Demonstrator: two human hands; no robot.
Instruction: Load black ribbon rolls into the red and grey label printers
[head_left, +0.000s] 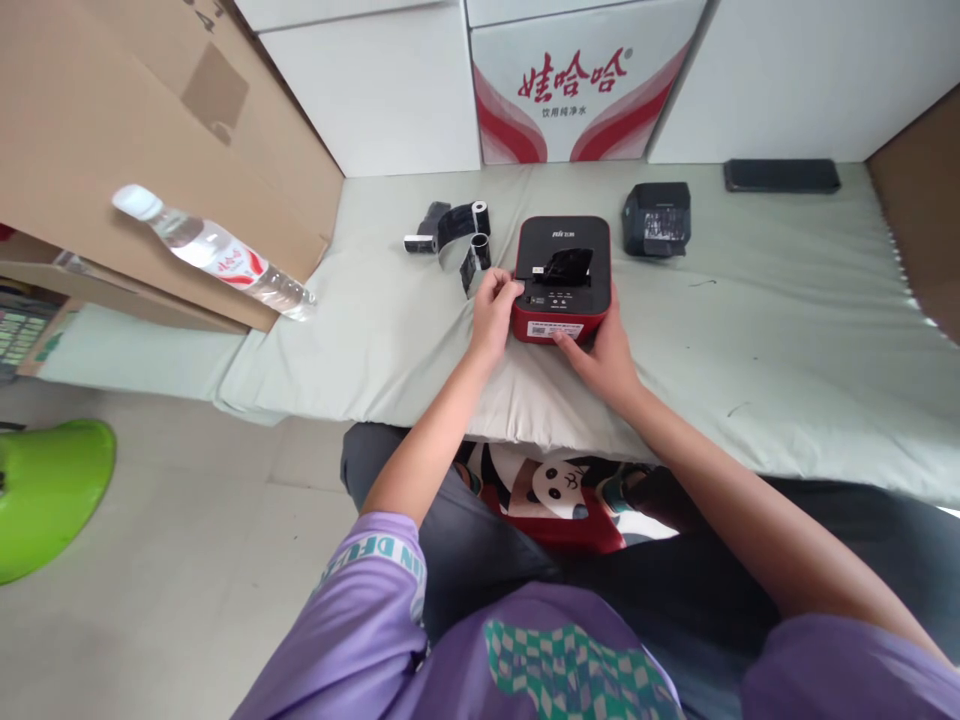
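A small red box-shaped machine with a black top, looking like a label printer (534, 262), rests on the cloth-covered surface in front of me. Black glossy material sticks up from the middle of its lid. My left hand (491, 315) is closed, its fingertips pressed at the printer's left front edge. Wrapped round the right front corner is my right hand (606, 355), with its thumb on the front face by a white label. Just left of the printer lie unrolled black ribbon spools (454, 230). To its right sits a black cassette-like part (657, 220).
A water bottle (225, 255) lies slantwise at the left beside a large cardboard box (150, 110). A dark phone-like slab (781, 176) is at the back right. White cartons (570, 130) line the rear edge. A green stool (56, 495) stands on the floor at left.
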